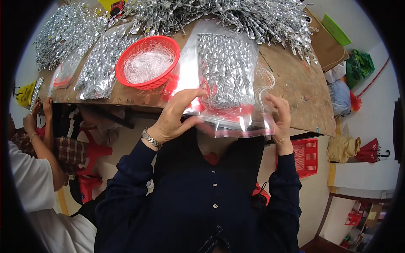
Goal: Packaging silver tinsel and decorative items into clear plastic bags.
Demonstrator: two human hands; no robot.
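A clear plastic zip bag (238, 122) lies in front of me at the table's near edge, its mouth with a pink strip toward me. Several twisted silver foil strands (225, 65) fill it, their thin clear threads gathered at the mouth end. My left hand (177, 116) is at the bag's left side, thumb and forefinger spread apart. My right hand (282, 122) is at the right corner of the mouth with fingers bent; the bag's edge appears to be between thumb and fingers, partly blurred.
A red plastic basket (147, 82) of clear thread stands left of the bag. Silver foil strands (177, 14) heap along the back of the wooden table (303, 97). On the left, a co-worker's arms (44, 147) reach the table. A red crate (304, 157) is below right.
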